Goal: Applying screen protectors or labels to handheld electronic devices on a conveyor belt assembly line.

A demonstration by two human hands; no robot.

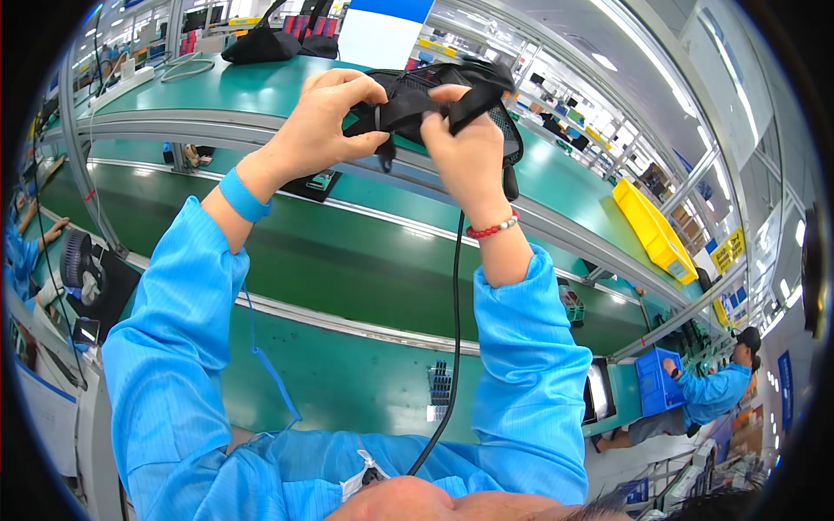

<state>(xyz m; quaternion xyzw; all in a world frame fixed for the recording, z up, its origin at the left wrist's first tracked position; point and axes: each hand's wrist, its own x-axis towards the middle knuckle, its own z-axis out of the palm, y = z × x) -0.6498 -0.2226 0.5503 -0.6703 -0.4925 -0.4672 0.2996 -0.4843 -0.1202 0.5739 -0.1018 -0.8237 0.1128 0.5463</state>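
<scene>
Both arms are raised over the upper green shelf. A black headgear-like item with straps and mesh (504, 122) is held up between my hands, partly covered by them. My left hand (326, 122) is closed, thumb and fingers pinching a black strap (404, 110) at its left end. My right hand (466, 148) is curled, with its fingers gripping the strap on the other side. From the item a black cable (458, 286) hangs down toward my chest. A blue wristband (243, 198) with a coiled cord is on my left wrist, a red bead bracelet (493, 227) on my right.
The green upper shelf (234, 91) carries a black bag (261, 45), a power strip (126, 85) and a yellow bin (653, 230). Below runs a dark green conveyor belt (347, 252). A person in blue (717, 386) stands at right beside a blue crate (658, 382); another works at far left.
</scene>
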